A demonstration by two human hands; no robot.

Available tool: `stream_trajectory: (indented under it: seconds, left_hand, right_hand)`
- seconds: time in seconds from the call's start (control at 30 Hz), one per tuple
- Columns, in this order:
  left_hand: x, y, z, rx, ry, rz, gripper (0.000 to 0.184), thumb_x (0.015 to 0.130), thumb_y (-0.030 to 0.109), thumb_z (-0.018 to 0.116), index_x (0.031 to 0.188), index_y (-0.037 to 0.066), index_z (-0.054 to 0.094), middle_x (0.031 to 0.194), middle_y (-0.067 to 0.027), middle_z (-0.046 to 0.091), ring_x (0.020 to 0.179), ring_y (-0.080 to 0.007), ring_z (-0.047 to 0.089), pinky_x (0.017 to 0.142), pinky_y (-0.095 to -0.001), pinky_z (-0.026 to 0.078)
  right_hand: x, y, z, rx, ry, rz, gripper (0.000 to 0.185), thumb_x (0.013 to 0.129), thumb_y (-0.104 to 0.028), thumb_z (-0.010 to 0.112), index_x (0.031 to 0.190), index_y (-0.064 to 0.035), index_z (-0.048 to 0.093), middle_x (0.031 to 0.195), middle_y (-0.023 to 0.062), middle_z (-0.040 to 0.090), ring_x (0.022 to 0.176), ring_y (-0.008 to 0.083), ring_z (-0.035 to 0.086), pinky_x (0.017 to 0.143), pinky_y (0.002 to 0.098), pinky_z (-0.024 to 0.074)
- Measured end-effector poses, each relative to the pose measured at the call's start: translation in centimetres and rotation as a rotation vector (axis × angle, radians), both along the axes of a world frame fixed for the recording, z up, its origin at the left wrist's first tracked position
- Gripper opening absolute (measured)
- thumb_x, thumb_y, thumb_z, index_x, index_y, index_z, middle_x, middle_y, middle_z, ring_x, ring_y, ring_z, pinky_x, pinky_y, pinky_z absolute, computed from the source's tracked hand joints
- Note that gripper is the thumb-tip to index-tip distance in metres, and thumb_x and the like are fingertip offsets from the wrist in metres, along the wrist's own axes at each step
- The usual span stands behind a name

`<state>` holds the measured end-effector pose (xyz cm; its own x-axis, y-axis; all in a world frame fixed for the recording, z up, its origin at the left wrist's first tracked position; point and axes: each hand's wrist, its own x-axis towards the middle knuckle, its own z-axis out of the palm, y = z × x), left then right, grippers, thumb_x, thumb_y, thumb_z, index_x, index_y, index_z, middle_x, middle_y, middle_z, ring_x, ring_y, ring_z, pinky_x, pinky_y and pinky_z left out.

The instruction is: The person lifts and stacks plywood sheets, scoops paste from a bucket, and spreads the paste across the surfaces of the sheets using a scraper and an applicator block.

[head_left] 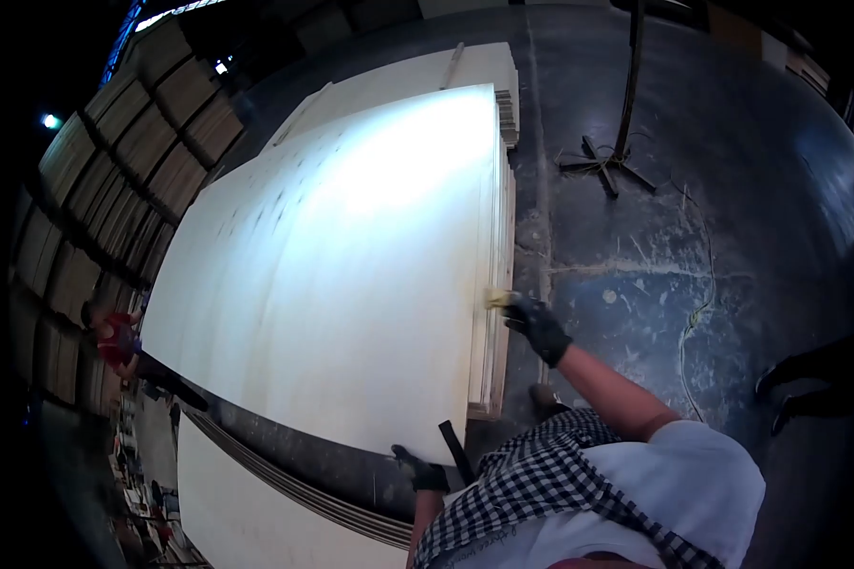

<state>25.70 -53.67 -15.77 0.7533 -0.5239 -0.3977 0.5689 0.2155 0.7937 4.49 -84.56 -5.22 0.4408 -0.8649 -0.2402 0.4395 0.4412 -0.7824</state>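
A large pale plywood sheet [351, 284] lies on a stack of sheets, with a bright glare on its far half. My left hand [419, 469], in a dark glove, is closed on its near edge, close to the corner. In my right hand [538, 329], also gloved, is a small yellowish block [496, 299], held at the sheet's right edge. Its exact kind does not show. A flat black strip [455, 451] sticks up between my left hand and the checked apron [531, 479].
A person in red [117, 339] stands at the sheet's left corner. Another stack [256, 503] lies near me. Tall board piles [142, 133] rise at left. A post on a cross-shaped foot [615, 163] and a cable [693, 318] are on the right floor. Someone's dark legs [816, 375] show at right.
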Motion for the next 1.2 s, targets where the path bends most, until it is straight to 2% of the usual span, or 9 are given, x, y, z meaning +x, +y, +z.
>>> stream_trajectory:
  seconds: [0.07, 0.2, 0.37, 0.67, 0.87, 1.0, 1.03, 1.1, 1.2]
  left_hand:
    - [0.1, -0.7, -1.1, 0.008, -0.056, 0.06, 0.061, 0.091, 0.051, 0.046, 0.131, 0.005, 0.038, 0.114, -0.0142, 0.056, 0.101, -0.0285, 0.053, 0.086, -0.04, 0.046]
    - [-0.8, -2.3, -0.8, 0.18, -0.125, 0.188, 0.06, 0.092, 0.05, 0.045, 0.129, 0.003, 0.039, 0.115, -0.0152, 0.056, 0.101, -0.0289, 0.053, 0.087, -0.0393, 0.045]
    - [-1.0, -4.5, 0.2, 0.324, -0.152, 0.304, 0.059, 0.092, 0.048, 0.044, 0.127, 0.001, 0.042, 0.115, -0.0164, 0.056, 0.101, -0.0294, 0.053, 0.087, -0.0384, 0.044]
    - [-3.7, -11.7, -0.2, 0.513, -0.21, 0.37, 0.057, 0.094, 0.046, 0.042, 0.124, -0.003, 0.046, 0.115, -0.0185, 0.056, 0.101, -0.0303, 0.053, 0.088, -0.0367, 0.043]
    - [-4.1, -16.8, 4.0, 0.935, -0.249, 0.362, 0.057, 0.095, 0.044, 0.041, 0.121, -0.005, 0.048, 0.115, -0.0205, 0.056, 0.101, -0.0305, 0.054, 0.088, -0.0356, 0.042]
    - [-3.9, -17.1, 2.4, 0.83, -0.185, 0.541, 0.053, 0.095, 0.043, 0.041, 0.116, -0.005, 0.052, 0.112, -0.0205, 0.058, 0.098, -0.0314, 0.054, 0.086, -0.0374, 0.042]
    - [-3.8, -16.3, 2.5, 0.835, -0.169, 0.457, 0.052, 0.095, 0.043, 0.04, 0.115, -0.004, 0.052, 0.112, -0.0186, 0.058, 0.096, -0.031, 0.055, 0.085, -0.0371, 0.042]
    - [-3.4, -14.8, -0.6, 0.53, -0.162, 0.509, 0.051, 0.095, 0.042, 0.042, 0.115, -0.003, 0.053, 0.11, -0.0165, 0.059, 0.095, -0.029, 0.055, 0.084, -0.0363, 0.043]
    - [-3.7, -13.7, 3.8, 0.256, -0.019, 0.519, 0.043, 0.096, 0.038, 0.043, 0.11, -0.001, 0.055, 0.103, -0.0115, 0.06, 0.09, -0.0224, 0.054, 0.08, -0.0316, 0.043]
  right_hand:
    - [5.3, -4.1, -2.2, -0.327, -0.046, 0.001, 0.025, 0.092, -0.023, 0.052, 0.111, -0.0083, 0.059, 0.111, 0.0055, 0.06, 0.104, 0.0178, 0.056, 0.088, 0.031, 0.045]
    - [12.2, -9.4, -1.6, -1.156, 0.558, -0.226, 0.02, 0.086, -0.015, 0.056, 0.103, -0.0103, 0.064, 0.108, 0.0074, 0.062, 0.105, 0.024, 0.055, 0.095, 0.0347, 0.0394]
    - [13.5, -11.6, -0.2, -1.202, 0.736, -0.261, 0.021, 0.083, -0.018, 0.06, 0.103, -0.0166, 0.065, 0.105, 0.0043, 0.063, 0.104, 0.0225, 0.055, 0.1, 0.0453, 0.0319]
    - [13.6, -18.7, 0.1, -1.26, 0.759, -0.274, 0.021, 0.087, -0.019, 0.055, 0.103, -0.0126, 0.065, 0.103, 0.0067, 0.064, 0.101, 0.0244, 0.056, 0.095, 0.0418, 0.0355]
    - [13.7, -21.9, -0.8, -1.272, 0.667, -0.328, 0.019, 0.086, -0.014, 0.055, 0.101, -0.0092, 0.066, 0.1, 0.0088, 0.064, 0.094, 0.0264, 0.058, 0.084, 0.0369, 0.0421]
    - [13.6, -21.6, -0.3, -1.296, 0.631, -0.341, 0.018, 0.087, -0.014, 0.054, 0.099, -0.0075, 0.065, 0.099, 0.0097, 0.064, 0.091, 0.0277, 0.057, 0.082, 0.0374, 0.0428]
    - [13.5, -21.6, -0.6, -1.272, 0.625, -0.328, 0.018, 0.089, -0.016, 0.053, 0.099, -0.0065, 0.065, 0.099, 0.0102, 0.064, 0.091, 0.0279, 0.057, 0.083, 0.0371, 0.0431]
    - [13.4, -21.9, -1.0, -1.119, 0.503, -0.272, 0.02, 0.091, -0.018, 0.051, 0.101, -0.0053, 0.064, 0.1, 0.0104, 0.064, 0.092, 0.0263, 0.058, 0.083, 0.0364, 0.0432]
    - [12.3, -22.8, -1.8, -0.695, 0.296, -0.141, 0.031, 0.092, -0.028, 0.05, 0.108, -0.0037, 0.061, 0.104, 0.0069, 0.062, 0.097, 0.0183, 0.057, 0.086, 0.0324, 0.0435]
